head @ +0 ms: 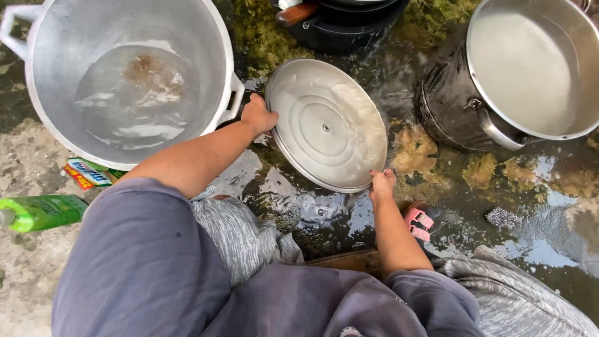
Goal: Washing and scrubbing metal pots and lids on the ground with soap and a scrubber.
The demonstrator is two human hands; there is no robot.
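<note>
A crouching person's left hand (258,116) and right hand (382,185) grip opposite edges of a round, shiny metal pot lid (326,125), fingers clenched on its rim, tilted above wet, mossy ground (437,168) between a large aluminium pot holding water (125,81) and a blackened steel pot (518,75).

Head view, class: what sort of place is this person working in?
Probably an outdoor washing-up spot on the ground. The wet ground is mossy, a large pot holds water, a green bottle lies nearby, and both hands hold a metal lid.
</note>
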